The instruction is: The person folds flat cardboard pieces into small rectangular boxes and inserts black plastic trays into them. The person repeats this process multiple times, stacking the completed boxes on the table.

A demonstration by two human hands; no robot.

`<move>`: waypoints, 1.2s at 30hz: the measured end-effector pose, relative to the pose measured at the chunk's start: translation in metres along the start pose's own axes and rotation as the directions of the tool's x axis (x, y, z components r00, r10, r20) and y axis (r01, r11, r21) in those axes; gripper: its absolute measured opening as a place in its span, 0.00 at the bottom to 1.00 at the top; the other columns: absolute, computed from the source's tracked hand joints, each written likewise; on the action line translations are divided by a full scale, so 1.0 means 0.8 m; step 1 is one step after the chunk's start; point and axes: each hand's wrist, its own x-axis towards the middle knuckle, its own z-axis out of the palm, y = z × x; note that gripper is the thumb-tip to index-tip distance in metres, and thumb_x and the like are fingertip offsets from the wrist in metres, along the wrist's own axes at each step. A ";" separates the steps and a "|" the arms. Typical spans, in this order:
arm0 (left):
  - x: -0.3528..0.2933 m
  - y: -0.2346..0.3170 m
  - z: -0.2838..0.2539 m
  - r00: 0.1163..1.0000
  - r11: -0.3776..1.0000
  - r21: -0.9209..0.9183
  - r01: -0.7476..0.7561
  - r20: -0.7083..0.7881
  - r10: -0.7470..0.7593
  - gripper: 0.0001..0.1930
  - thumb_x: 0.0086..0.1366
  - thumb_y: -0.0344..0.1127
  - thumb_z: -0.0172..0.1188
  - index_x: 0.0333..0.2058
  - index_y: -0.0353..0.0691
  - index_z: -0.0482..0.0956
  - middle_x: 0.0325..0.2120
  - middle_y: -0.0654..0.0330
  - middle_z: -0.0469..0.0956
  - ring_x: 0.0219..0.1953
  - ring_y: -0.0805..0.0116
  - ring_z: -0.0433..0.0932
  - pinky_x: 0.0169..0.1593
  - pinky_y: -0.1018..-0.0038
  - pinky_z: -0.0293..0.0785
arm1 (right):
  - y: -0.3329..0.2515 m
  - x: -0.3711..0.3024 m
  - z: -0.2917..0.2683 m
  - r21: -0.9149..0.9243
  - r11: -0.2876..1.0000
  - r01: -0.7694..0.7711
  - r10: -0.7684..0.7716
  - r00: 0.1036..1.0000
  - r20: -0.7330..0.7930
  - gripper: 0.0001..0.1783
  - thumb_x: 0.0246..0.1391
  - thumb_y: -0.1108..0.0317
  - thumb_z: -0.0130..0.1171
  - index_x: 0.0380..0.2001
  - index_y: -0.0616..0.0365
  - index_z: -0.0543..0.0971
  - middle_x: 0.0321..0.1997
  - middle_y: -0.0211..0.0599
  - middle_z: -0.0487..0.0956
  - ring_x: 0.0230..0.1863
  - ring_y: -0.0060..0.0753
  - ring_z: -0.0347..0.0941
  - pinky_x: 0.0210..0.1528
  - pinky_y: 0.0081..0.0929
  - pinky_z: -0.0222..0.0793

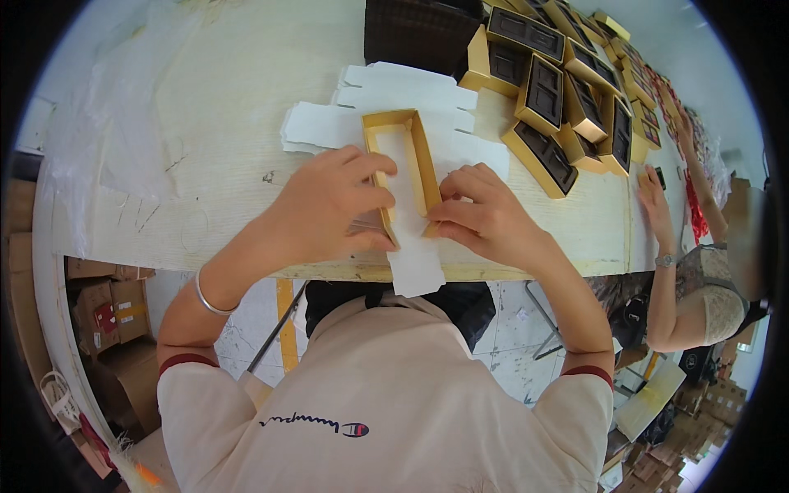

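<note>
While both hands work at the near end of the gold box [403, 164], which sits on the pale table [222, 156] right in front of the person, the step in hand looks like shaping the open end. To do it well, keep the two long walls upright and parallel, bend each corner cleanly along its crease, and lift the white flap [417, 275], which reaches out past the table edge, only once the corners sit square. Pulling a wall outward could skew the end, so light, even pressure from both sides seems best. The left hand [333, 197] is curled over the left wall [369, 138], fingers at its inner side and thumb down by the near corner; the right hand [485, 209] has thumb and forefinger narrowed on the near end of the right wall [426, 164]. The box is long, narrow and open-topped, gold on its walls and white on its floor, its far end closed and its near end open. Flat white card pieces [312, 123] lie around and under it, and off to the right are more gold boxes [537, 122] with dark trays [544, 89] inside
</note>
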 end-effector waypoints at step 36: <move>-0.013 0.022 0.042 0.930 0.952 -0.209 0.225 -0.246 -0.274 0.10 0.61 0.36 0.61 0.36 0.39 0.73 0.36 0.57 0.71 0.26 0.63 0.73 0.32 0.73 0.72 | -0.031 0.009 0.059 -0.380 0.923 -0.067 -0.063 0.946 -0.319 0.15 0.39 0.73 0.61 0.35 0.57 0.78 0.38 0.37 0.70 0.33 0.36 0.67 0.37 0.30 0.63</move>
